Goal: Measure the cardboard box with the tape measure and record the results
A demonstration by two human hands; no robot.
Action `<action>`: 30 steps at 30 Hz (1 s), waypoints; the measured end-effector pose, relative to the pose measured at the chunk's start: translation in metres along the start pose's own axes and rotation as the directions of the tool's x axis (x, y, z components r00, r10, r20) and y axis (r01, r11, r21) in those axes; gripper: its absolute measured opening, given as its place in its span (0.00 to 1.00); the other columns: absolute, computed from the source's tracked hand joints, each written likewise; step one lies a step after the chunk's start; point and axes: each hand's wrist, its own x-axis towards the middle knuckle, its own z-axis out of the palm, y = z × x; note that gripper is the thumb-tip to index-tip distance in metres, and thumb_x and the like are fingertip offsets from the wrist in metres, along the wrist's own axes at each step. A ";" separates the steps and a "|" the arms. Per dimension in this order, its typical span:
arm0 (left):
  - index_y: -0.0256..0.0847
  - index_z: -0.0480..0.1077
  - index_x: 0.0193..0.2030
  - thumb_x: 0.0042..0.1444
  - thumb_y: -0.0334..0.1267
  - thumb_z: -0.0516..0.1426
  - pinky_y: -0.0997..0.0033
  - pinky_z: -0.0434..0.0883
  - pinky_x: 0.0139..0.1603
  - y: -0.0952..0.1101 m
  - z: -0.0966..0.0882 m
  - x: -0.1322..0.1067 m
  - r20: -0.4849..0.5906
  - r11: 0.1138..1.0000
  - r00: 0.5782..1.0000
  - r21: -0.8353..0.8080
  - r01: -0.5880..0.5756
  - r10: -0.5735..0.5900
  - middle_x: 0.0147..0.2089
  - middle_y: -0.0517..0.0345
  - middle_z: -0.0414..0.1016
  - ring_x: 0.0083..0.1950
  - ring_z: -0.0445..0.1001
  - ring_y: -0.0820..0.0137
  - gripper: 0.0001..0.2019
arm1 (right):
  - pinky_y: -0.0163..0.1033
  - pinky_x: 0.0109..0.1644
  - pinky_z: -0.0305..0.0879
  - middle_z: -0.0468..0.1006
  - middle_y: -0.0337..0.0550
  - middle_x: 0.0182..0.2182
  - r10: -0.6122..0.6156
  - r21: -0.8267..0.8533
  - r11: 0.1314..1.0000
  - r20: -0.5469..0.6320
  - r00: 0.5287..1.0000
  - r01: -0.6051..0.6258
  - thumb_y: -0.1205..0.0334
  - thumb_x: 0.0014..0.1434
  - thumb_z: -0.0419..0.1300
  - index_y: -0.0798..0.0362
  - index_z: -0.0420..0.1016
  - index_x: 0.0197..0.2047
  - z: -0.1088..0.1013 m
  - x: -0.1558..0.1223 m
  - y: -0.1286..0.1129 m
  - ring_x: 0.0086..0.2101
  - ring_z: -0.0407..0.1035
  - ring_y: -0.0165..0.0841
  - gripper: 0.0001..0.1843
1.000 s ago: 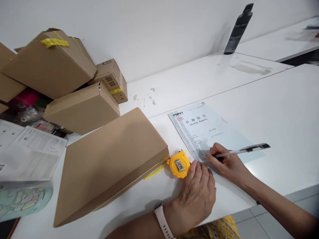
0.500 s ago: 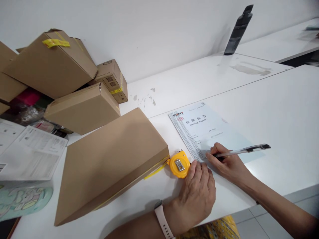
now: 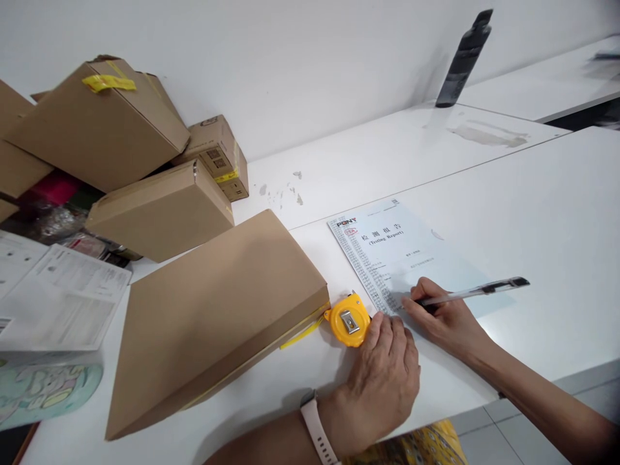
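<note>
My right hand (image 3: pixel 443 323) pinches a clear pen with a black cap end (image 3: pixel 484 290), its tip low over the bottom left part of a pale blue printed booklet (image 3: pixel 407 242) marked "Testing Report". Flat on the white table, at the booklet's lower corner, rests my left hand (image 3: pixel 387 374), fingers stretched out, with a watch band on the wrist. Beside its fingertips lies a yellow tape measure (image 3: pixel 349 321) with a metal clip; whether the fingers touch it I cannot tell. Left of that, a flat cardboard box (image 3: pixel 217 310) lies at a slant, close to the tape measure.
Several cardboard boxes (image 3: pixel 159 206) are piled at the back left against the wall. Printed sheets (image 3: pixel 58 297) and a pale green patterned item (image 3: pixel 53 391) lie at the left edge. A dark bottle (image 3: pixel 462 64) stands at the back right. The table's front edge runs below my hands.
The pen and my right hand have shifted very slightly to the right, and the pen's upper end sits a little higher. My left hand stays in place.
</note>
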 end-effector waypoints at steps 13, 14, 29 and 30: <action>0.28 0.73 0.62 0.72 0.41 0.50 0.52 0.54 0.74 -0.001 -0.002 0.000 0.004 1.000 1.000 0.008 -0.006 0.006 0.62 0.42 0.77 0.65 0.73 0.56 0.21 | 0.39 0.24 0.52 0.61 0.34 0.21 0.017 0.005 1.000 -0.001 1.000 -0.017 0.48 0.63 0.62 0.47 0.60 0.25 -0.001 0.000 -0.001 0.23 0.53 0.30 0.20; 0.28 0.73 0.62 0.72 0.41 0.50 0.52 0.54 0.75 -0.001 -0.001 0.000 0.003 1.000 1.000 0.005 -0.006 0.006 0.62 0.42 0.77 0.65 0.73 0.55 0.21 | 0.38 0.24 0.52 0.61 0.34 0.21 0.019 0.004 1.000 -0.006 1.000 -0.019 0.48 0.63 0.62 0.47 0.60 0.25 -0.001 0.000 -0.001 0.23 0.54 0.30 0.20; 0.28 0.72 0.62 0.71 0.40 0.50 0.52 0.52 0.75 0.000 0.000 -0.001 0.003 1.000 1.000 -0.008 0.000 0.000 0.62 0.42 0.77 0.65 0.73 0.55 0.21 | 0.38 0.23 0.51 0.62 0.34 0.21 0.000 -0.020 1.000 -0.030 1.000 0.000 0.52 0.62 0.61 0.46 0.61 0.26 0.000 -0.001 0.001 0.22 0.54 0.30 0.17; 0.28 0.73 0.61 0.71 0.40 0.50 0.52 0.52 0.75 0.000 0.000 -0.001 -0.003 1.000 1.000 -0.010 0.002 -0.002 0.62 0.42 0.78 0.64 0.73 0.56 0.21 | 0.38 0.23 0.51 0.61 0.34 0.21 0.002 -0.016 1.000 -0.026 1.000 -0.003 0.52 0.62 0.61 0.46 0.61 0.26 0.000 -0.001 0.001 0.22 0.54 0.30 0.17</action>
